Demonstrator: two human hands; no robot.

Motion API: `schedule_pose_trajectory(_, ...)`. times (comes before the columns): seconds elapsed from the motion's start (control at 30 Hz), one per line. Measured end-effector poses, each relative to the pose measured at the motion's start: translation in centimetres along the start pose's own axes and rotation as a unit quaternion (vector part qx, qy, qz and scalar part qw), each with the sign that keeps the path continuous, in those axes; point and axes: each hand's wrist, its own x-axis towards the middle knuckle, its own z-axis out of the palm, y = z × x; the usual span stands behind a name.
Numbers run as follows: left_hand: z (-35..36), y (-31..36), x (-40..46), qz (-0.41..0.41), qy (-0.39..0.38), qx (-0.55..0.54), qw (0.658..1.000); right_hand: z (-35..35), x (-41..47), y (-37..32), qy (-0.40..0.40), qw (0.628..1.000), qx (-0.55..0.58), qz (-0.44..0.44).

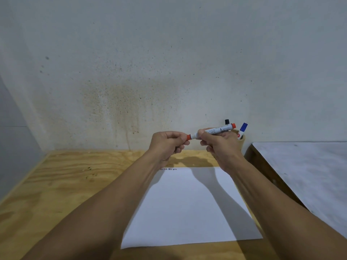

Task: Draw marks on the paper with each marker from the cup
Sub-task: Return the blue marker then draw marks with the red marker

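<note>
**Red marker held up over the paper**

Above the paper, I see the right hand closed round the red marker. The left hand pinches its red cap. I think the marker is light, hard and smooth, so hold the middle. The cup stands behind, on the wooden table by a spotty wall.

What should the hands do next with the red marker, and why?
Probably pull the cap off: the left hand pinches it while the right hand holds the red marker above the paper. It can't draw capped.
</note>
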Motion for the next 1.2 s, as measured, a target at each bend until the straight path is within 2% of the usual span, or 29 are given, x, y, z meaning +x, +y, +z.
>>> schedule_pose_trajectory(0.27,2.3,-0.3,-0.6,0.134,0.049,0.080,0.986,-1.1,-0.1,-0.7,-0.002,0.995,0.086,0.052)
schedule_pose_trajectory(0.4,3.2,-0.6,-0.8,0.161,0.051,0.082,0.982,-2.0,0.3,-0.9,-0.031,0.992,0.086,0.083)
schedule_pose_trajectory(0.57,5.2,0.1,0.0,0.171,0.032,0.215,0.961,-4.0,1.2,-3.0,0.000,0.991,0.104,0.086)
schedule_pose_trajectory(0.67,5.7,-0.3,0.9,0.164,0.021,0.295,0.941,-6.1,1.8,-5.4,0.009,0.998,-0.003,0.064)
schedule_pose_trajectory(0.73,6.1,-0.8,1.4,0.183,-0.002,0.377,0.908,-7.9,2.7,-6.5,0.024,0.985,-0.166,0.047)
schedule_pose_trajectory(0.8,6.7,-1.3,1.5,0.220,-0.036,0.461,0.859,-9.6,3.7,-7.2,0.042,0.938,-0.344,0.010)
schedule_pose_trajectory(0.87,7.3,-1.7,1.5,0.262,-0.072,0.516,0.812,-11.0,4.6,-7.6,0.050,0.890,-0.452,-0.032)
schedule_pose_trajectory(0.97,8.2,-2.5,1.9,0.312,-0.111,0.555,0.763,-11.9,5.6,-8.2,0.025,0.823,-0.564,-0.065)
schedule_pose_trajectory(1.07,8.7,-3.3,2.5,0.301,-0.124,0.580,0.746,-11.7,6.3,-8.5,-0.009,0.767,-0.637,-0.071)
schedule_pose_trajectory(1.13,8.9,-3.6,2.9,0.290,-0.132,0.589,0.742,-11.3,6.6,-8.6,-0.009,0.758,-0.647,-0.080)
schedule_pose_trajectory(1.2,8.9,-3.9,3.2,0.277,-0.141,0.596,0.740,-10.9,6.8,-8.3,-0.003,0.768,-0.633,-0.099)
